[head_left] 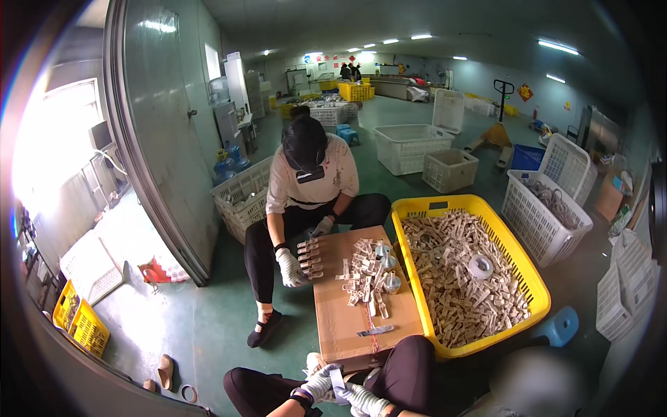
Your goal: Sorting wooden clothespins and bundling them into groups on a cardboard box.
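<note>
In my lap at the lower edge, my left hand [319, 382], in a white knit glove, is closed on a pale flat strip [338, 379]. My right hand [366, 401], gloved too, grips the strip's lower end. Beyond my knees stands a cardboard box [340, 292] used as a table. On it lie a heap of small beige clip-like pieces [363, 278], a few shiny round containers [391, 282] and a box cutter [375, 331]. Across the box, a seated co-worker's gloved hand [289, 268] is beside a row of similar pieces [310, 258] at the box's left edge.
Right of the box, a big yellow basket [517, 267] brims with the same pieces, a roll of tape [480, 266] on top. White crates [413, 148] stand behind. A blue stool [558, 326] is at the right. Slippers [165, 372] lie by the doorway at left.
</note>
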`<state>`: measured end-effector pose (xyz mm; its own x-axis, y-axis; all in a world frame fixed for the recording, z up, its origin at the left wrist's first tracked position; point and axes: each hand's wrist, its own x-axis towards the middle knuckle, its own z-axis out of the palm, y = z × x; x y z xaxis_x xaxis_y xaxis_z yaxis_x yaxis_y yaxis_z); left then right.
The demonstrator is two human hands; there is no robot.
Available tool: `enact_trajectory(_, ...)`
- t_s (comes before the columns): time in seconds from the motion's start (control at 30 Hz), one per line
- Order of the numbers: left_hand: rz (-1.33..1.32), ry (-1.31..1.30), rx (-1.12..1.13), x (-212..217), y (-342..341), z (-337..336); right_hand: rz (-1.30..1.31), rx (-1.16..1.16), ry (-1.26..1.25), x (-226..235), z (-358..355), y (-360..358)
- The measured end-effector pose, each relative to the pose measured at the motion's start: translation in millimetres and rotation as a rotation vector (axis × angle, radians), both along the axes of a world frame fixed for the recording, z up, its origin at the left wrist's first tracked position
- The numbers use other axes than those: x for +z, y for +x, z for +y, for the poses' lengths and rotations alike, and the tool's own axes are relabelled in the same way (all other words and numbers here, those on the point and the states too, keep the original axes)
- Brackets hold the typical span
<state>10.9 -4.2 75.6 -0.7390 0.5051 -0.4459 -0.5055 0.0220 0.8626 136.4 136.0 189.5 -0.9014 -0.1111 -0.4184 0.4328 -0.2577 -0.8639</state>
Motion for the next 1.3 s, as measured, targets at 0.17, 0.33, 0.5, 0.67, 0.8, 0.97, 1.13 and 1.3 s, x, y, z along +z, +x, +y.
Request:
enact_trajectory(0.17, -0.338, 0.173, 0.093, 0.7, -10.8, -3.7, -0.016, 0.069, 0.137, 18.9, 4.9, 1.1)
enact_trajectory(0.33, -0.578, 0.377, 0.107, 27.8, -12.4, 5.8, -0.086, 0.071, 0.147, 29.7, 7.6, -0.8)
enact_trajectory(0.5, -0.588, 0.385, 0.128, -4.9, -22.7, 2.8, 0.070, 0.129, 0.212, 9.1, 11.2, -0.4)
enact_trajectory(0.67, -0.163, 0.276, 0.053, -48.1, -15.7, -18.3, 0.144, 0.250, 0.290, 15.9, 4.9, -0.5)
enact_trajectory(0.8, -0.588, 0.242, 0.192, 55.5, 1.9, 4.3, -0.279, 0.124, 0.064, 24.3, -0.7, -4.3)
enact_trajectory(0.97, -0.639, 0.339, 0.138, 69.0, 4.4, 13.5, 0.283, 0.445, 0.175, -96.2, 29.7, -49.9)
enact_trajectory(1.13, -0.672, 0.455, 0.155, 2.8, -12.8, -10.7, 0.533, 0.520, 1.001, 44.1, 82.6, -107.4)
enact_trajectory(1.3, -0.676, 0.444, 0.218, -2.5, -16.2, 5.9, 0.252, 0.454, 1.363, 52.2, 144.0, -162.2)
